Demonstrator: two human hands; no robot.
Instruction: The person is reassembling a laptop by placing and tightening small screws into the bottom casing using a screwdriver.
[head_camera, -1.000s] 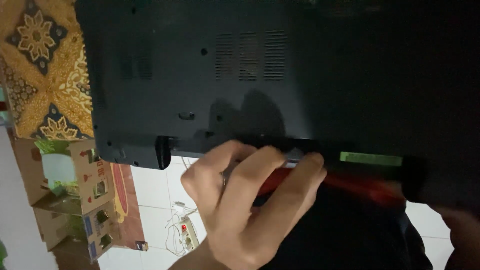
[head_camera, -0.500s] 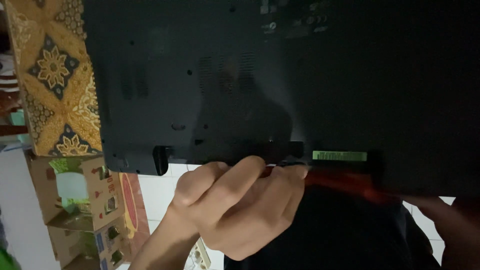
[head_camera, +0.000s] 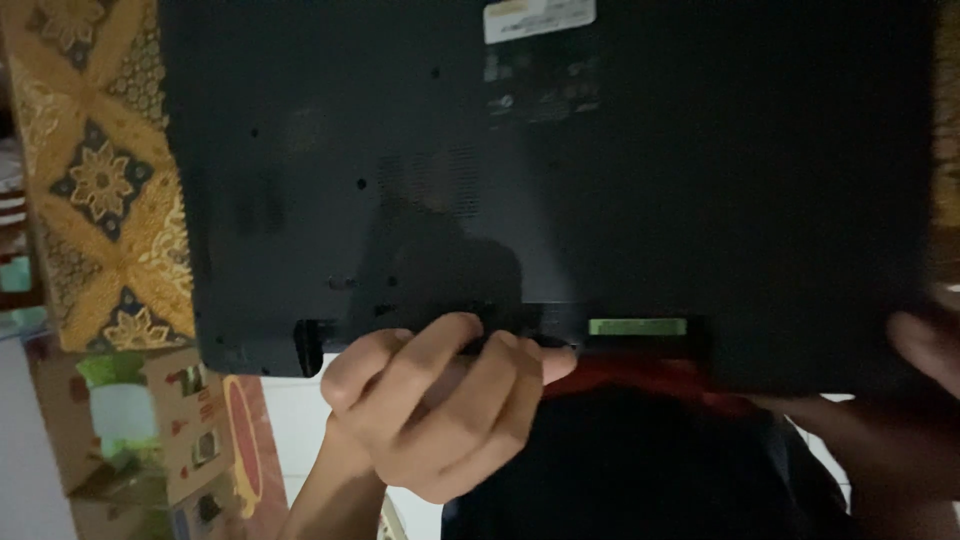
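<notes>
The left hand (head_camera: 430, 400) is seen curled, its fingers (head_camera: 500, 365) bent around the near edge of an upturned black laptop (head_camera: 560, 190), which is gripped there beside a green strip (head_camera: 637, 327) set in the edge. The right hand (head_camera: 925, 345) is pressed against the laptop's right edge; only a blurred part of it is shown, so how far it is closed cannot be told. The laptop is laid on a patterned gold and blue cloth (head_camera: 90, 180) and overhangs the person's lap. A red object (head_camera: 640, 378) under the near edge is largely hidden and cannot be identified. Compared with half a second earlier, more of the underside with its white label (head_camera: 540, 18) is brought into view, and the left hand's fingers are spread further along the edge.
</notes>
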